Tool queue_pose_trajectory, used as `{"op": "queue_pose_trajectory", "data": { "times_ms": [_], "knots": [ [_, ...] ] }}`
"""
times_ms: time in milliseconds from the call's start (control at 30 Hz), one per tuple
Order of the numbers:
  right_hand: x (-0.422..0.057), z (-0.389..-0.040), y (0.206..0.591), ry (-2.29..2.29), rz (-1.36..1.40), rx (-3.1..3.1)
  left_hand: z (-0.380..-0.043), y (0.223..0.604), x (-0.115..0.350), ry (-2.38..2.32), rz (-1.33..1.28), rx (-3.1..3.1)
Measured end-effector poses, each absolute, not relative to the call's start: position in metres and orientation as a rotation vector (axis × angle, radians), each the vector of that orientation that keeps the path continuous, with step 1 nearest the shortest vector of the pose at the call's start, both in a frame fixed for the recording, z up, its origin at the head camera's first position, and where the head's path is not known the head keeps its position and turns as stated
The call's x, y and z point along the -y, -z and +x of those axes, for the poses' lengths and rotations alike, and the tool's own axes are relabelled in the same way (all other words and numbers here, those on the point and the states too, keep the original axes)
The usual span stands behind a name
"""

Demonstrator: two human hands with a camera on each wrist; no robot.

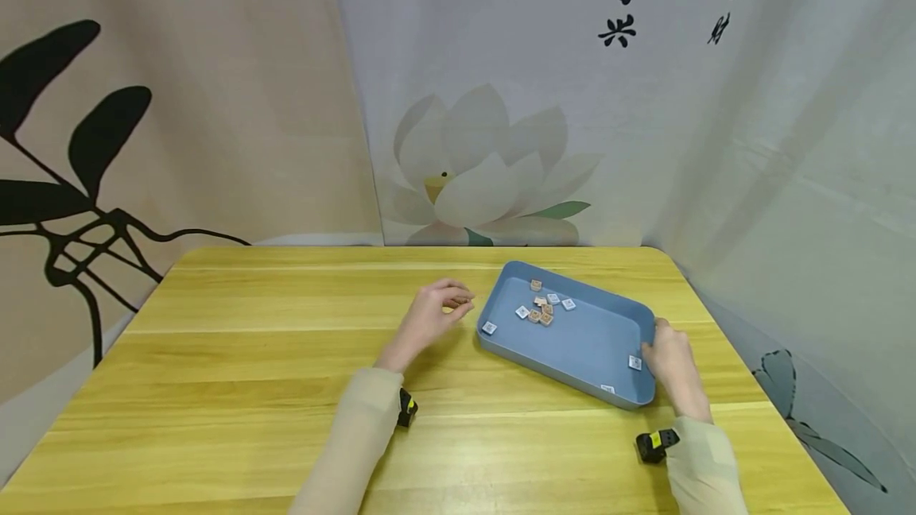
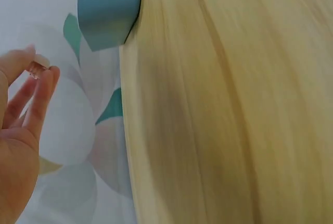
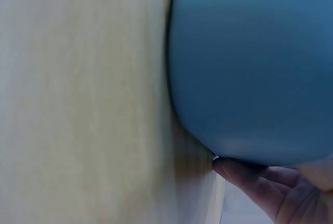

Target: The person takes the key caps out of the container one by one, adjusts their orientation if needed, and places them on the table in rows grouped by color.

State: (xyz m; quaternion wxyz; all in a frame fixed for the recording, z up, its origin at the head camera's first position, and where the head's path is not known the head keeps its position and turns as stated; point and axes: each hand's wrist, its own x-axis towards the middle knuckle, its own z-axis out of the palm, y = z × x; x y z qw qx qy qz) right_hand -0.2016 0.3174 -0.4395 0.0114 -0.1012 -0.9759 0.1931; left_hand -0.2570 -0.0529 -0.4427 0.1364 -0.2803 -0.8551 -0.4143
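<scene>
My left hand point(image 1: 429, 318) is held over the table to the left of the blue tray point(image 1: 572, 340). In the left wrist view, its thumb and fingertips pinch a small pale-and-brown tile point(image 2: 38, 66). At the tray's right end, my right hand point(image 1: 673, 356) grips the wall. The right wrist view shows its fingers point(image 3: 260, 187) against the tray's outer side, low near the table. Inside the tray lie several small square tiles, some white like the white tile point(image 1: 568, 304), others tan like the tan tile point(image 1: 536, 285). Most are clustered toward the far left part.
A white tile point(image 1: 490, 327) lies by the tray's left wall, another white tile point(image 1: 634, 362) near the right end and one more tile point(image 1: 607, 389) along the near wall. The tray rests on a wooden table point(image 1: 236, 356). A printed curtain point(image 1: 272, 102) hangs behind the table's far edge.
</scene>
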Motion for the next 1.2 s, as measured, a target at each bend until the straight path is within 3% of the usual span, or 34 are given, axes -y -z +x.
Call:
{"op": "queue_pose_trajectory", "data": {
  "times_ms": [500, 1200],
  "knots": [
    [-0.319, -0.202, 0.44, -0.595, -0.316, 3.046, -0.251, 0.445, 0.097, 1.408, -0.499, 2.596],
    [-0.318, -0.202, 0.44, -0.591, -0.335, 3.06, -0.25, 0.464, 0.175, 1.196, -0.261, 2.924]
  ]
}}
